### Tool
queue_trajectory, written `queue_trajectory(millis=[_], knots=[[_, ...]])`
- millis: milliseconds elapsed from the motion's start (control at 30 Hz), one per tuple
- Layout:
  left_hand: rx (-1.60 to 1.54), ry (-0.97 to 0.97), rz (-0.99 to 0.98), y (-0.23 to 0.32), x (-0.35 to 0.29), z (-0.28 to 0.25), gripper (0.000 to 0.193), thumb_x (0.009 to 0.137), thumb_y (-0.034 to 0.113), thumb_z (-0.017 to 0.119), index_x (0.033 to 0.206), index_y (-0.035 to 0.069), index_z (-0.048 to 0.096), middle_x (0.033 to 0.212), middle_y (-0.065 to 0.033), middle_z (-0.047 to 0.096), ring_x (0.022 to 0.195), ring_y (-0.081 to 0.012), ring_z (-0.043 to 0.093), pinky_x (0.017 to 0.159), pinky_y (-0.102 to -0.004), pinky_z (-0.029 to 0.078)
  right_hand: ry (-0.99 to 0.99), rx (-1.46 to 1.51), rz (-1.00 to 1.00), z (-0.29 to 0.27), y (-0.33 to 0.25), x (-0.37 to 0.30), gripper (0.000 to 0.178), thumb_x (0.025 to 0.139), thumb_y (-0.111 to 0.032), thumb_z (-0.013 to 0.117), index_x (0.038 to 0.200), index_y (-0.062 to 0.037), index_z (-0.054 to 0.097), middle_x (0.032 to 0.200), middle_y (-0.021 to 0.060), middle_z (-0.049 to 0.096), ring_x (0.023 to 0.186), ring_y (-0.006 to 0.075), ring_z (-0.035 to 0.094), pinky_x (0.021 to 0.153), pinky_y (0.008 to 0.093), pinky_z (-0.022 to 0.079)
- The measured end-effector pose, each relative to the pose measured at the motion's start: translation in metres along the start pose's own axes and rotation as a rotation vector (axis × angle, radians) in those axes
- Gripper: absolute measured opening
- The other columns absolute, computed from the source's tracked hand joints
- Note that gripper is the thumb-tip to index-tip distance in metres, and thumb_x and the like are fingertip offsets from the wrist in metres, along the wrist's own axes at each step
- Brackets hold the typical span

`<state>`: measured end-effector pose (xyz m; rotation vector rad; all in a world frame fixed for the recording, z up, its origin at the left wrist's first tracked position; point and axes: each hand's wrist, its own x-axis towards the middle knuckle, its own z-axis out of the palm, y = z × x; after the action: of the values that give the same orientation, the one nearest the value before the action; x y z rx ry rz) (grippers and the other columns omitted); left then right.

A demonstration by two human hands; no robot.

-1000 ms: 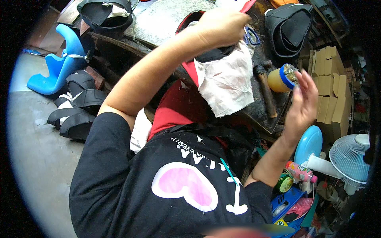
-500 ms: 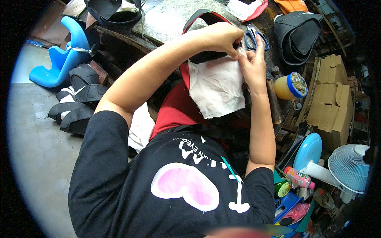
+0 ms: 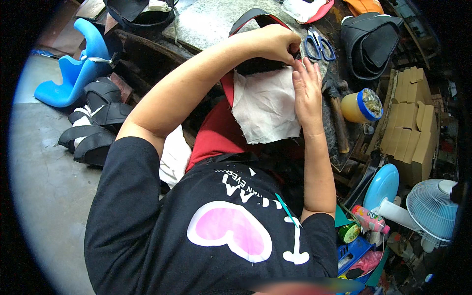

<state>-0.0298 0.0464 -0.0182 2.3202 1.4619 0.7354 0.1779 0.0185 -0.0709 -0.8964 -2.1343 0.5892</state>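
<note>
A curved black fabric piece with red edging [image 3: 260,17] lies in front of me at the edge of the work table, and a white cloth [image 3: 265,105] with a frayed edge hangs from it over my red-covered lap. My left hand [image 3: 278,44] reaches across the top of the piece. Its fingers are curled in a pinch at the piece's right edge, beside the cloth's upper corner; the fingertips are partly hidden. My right hand [image 3: 308,93] lies along the cloth's right side, fingers stretched out and up, close to the left fingertips. Blue-handled scissors [image 3: 319,46] rest just beyond the right hand.
A jar with a blue rim [image 3: 361,105] and a black padded piece [image 3: 371,46] stand at the right. Cardboard boxes [image 3: 408,123] and a fan [image 3: 432,211] are farther right. Left, a blue plastic form [image 3: 73,73] sits beside several black pieces [image 3: 101,123] on the floor.
My right hand has let go of its pinch at the cloth's edge and straightened its fingers, moving slightly down and left. My left hand stays nearly in place.
</note>
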Motion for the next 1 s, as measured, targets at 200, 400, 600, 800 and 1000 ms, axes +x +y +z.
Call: queue_trajectory(millis=[200,400,600,800,1000], knots=[[0.142,-0.052,-0.030,0.003,0.000,0.004,0.018,0.070,0.013,0.074,0.086,0.006,0.070,0.079,-0.0127,0.070,0.077,-0.0316,0.070,0.072,-0.0410,0.054,-0.167,0.165,0.157,-0.016,0.004,0.007,0.059,0.106,-0.049,0.041,0.136,-0.0017,0.060,0.154,0.0233,0.040,0.147,0.0396,0.027,0.121,0.0451,0.020],[0.146,-0.002,-0.024,-0.004,0.003,0.008,0.014,0.070,0.005,0.068,0.083,0.009,0.072,0.081,-0.0121,0.072,0.082,-0.0319,0.071,0.073,-0.0418,0.055,-0.153,-0.585,-0.007,0.007,-0.016,0.000,0.076,0.100,-0.057,0.044,0.146,0.0036,0.044,0.159,0.0242,0.031,0.150,0.0419,0.021,0.120,0.0569,0.015],[0.071,-0.080,-0.012,-0.011,0.004,0.004,0.017,0.074,0.002,0.067,0.090,0.003,0.070,0.085,-0.0151,0.072,0.081,-0.0315,0.071,0.074,-0.0408,0.054,-0.212,-0.487,-0.102,0.001,-0.025,0.001,0.067,0.097,-0.057,0.050,0.139,-0.0046,0.056,0.158,0.0199,0.035,0.150,0.0415,0.022,0.117,0.0655,0.015],[0.014,-0.084,-0.025,-0.013,0.002,0.002,0.018,0.077,0.001,0.063,0.094,0.003,0.070,0.088,-0.0157,0.072,0.083,-0.0315,0.070,0.076,-0.0403,0.054,-0.234,-0.324,-0.051,-0.003,-0.017,0.010,0.057,0.097,-0.057,0.050,0.131,-0.0141,0.066,0.162,0.0166,0.030,0.150,0.0422,0.019,0.117,0.0651,0.011],[0.035,-0.097,-0.068,-0.011,0.003,0.002,0.018,0.080,0.002,0.062,0.095,0.003,0.070,0.089,-0.0161,0.072,0.085,-0.0316,0.070,0.077,-0.0404,0.054,-0.168,-0.467,-0.180,-0.007,-0.014,0.004,0.046,0.095,-0.056,0.055,0.127,-0.0269,0.070,0.161,0.0140,0.033,0.150,0.0401,0.021,0.117,0.0662,0.007]])
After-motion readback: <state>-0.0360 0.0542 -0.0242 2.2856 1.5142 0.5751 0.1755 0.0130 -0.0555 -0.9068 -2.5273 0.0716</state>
